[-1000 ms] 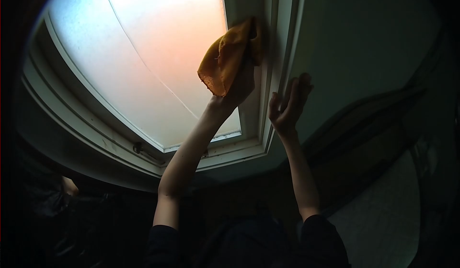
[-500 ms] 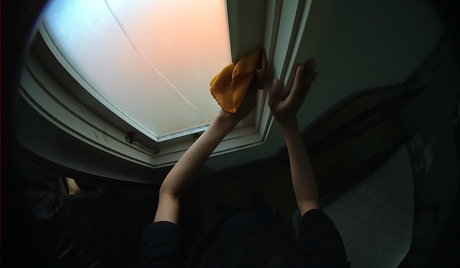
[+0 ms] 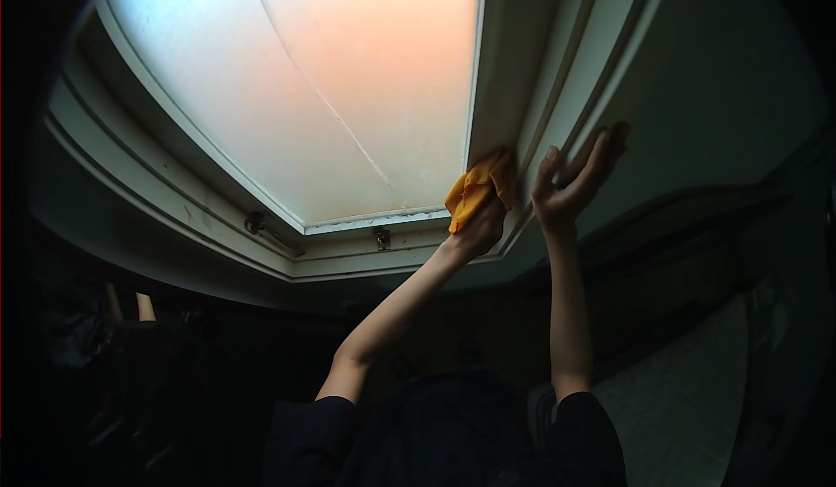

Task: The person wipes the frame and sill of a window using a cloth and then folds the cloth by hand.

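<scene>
My left hand (image 3: 483, 226) is closed on an orange-yellow cloth (image 3: 475, 191) and presses it to the inner side of the white window frame (image 3: 348, 265), near its lower right corner. Beside it, a bright frosted pane (image 3: 348, 77) with a thin line across it fills the upper left. My right hand (image 3: 579, 178) rests against the outer edge of the frame and the dark panel to the right, its fingers spread and nothing in it.
Small metal latches (image 3: 381, 239) sit on the lower frame. At lower right is a pale quilted surface (image 3: 679, 400). Dark shiny material (image 3: 113, 382) lies at lower left, with a bit of bare skin (image 3: 145, 307) above it.
My left hand has moved the cloth down along the frame's inner side toward the corner. The view has shifted, so the window and my right hand appear further right.
</scene>
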{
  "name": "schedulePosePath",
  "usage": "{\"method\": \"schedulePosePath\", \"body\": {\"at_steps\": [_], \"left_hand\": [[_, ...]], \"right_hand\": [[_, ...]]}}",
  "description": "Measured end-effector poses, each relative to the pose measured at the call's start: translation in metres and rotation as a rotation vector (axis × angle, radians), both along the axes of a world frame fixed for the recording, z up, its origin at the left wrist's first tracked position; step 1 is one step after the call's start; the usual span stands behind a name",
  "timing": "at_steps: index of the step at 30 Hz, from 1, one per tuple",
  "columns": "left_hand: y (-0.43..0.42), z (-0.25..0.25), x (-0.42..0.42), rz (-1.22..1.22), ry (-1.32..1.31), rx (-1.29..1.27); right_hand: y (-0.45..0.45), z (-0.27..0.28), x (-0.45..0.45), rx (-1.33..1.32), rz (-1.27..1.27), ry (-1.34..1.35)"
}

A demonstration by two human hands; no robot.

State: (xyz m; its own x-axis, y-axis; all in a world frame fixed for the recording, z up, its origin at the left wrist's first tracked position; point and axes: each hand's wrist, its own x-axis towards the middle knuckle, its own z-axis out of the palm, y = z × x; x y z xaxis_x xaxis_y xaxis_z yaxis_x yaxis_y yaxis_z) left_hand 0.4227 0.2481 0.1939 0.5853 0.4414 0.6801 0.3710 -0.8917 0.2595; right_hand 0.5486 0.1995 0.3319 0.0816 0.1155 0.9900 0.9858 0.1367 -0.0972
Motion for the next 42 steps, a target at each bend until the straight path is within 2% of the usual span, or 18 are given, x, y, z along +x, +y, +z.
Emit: {"method": "schedulePosePath", "body": {"at_steps": [3, 4, 5, 9, 13, 16, 20, 22, 23, 24, 25, 31, 33, 34, 37, 39, 41, 42], "left_hand": [[0.022, -0.026, -0.005, -0.149, -0.103, -0.321], [0.017, -0.028, -0.004, -0.017, -0.155, -0.020], [0.019, -0.044, -0.001, -0.130, -0.258, -0.381], [0.004, -0.029, -0.007, -0.022, -0.240, -0.197], [0.005, 0.075, -0.005, 0.121, -0.257, 0.014], [0.003, 0.249, 0.006, 0.116, -0.685, 0.324], [0.041, 0.429, 0.031, -0.447, -0.969, 0.205], [0.063, 0.495, 0.022, -0.328, -0.850, 0.606], [0.072, 0.544, 0.022, -0.973, -0.899, 0.436], [0.063, 0.559, 0.017, -0.737, -1.035, 0.555], [0.070, 0.561, 0.018, 0.121, -0.912, 1.153], [0.071, 0.545, 0.020, -0.148, -0.578, 1.138], [0.040, 0.545, -0.012, -0.457, -0.248, 0.557], [0.029, 0.519, 0.000, -0.726, -0.820, 0.338], [0.057, 0.507, 0.011, 0.078, -0.430, 0.734], [0.076, 0.465, 0.040, 0.269, -0.552, 1.068], [0.051, 0.463, 0.012, -0.735, -0.614, -0.022], [0.060, 0.456, 0.010, -0.724, -0.606, -0.042]], "right_hand": [[-0.002, 0.001, 0.000, 0.025, -0.013, -0.005], [-0.001, 0.001, 0.001, 0.004, -0.010, -0.004], [0.000, 0.002, 0.001, -0.001, -0.012, -0.005], [-0.001, 0.000, 0.004, -0.006, -0.039, 0.000], [-0.005, -0.004, 0.005, 0.022, -0.039, -0.048], [-0.001, 0.002, 0.004, 0.006, -0.044, -0.038], [0.000, -0.002, 0.002, 0.003, -0.027, -0.010], [-0.003, 0.001, 0.003, -0.002, -0.005, -0.002], [-0.003, 0.001, 0.003, -0.017, -0.004, -0.005], [-0.003, 0.001, 0.002, 0.000, -0.018, -0.010], [-0.002, -0.001, 0.001, 0.021, -0.032, -0.013], [-0.001, -0.005, 0.004, 0.023, 0.011, 0.026], [0.001, -0.005, 0.004, 0.020, 0.021, 0.037], [0.000, -0.004, 0.004, 0.023, 0.006, 0.030], [0.000, -0.002, 0.004, 0.013, 0.007, 0.019], [-0.004, -0.005, -0.001, -0.032, 0.035, 0.024], [0.000, 0.003, 0.003, 0.045, -0.003, -0.018], [0.000, 0.004, 0.003, 0.028, 0.002, -0.002]]}}
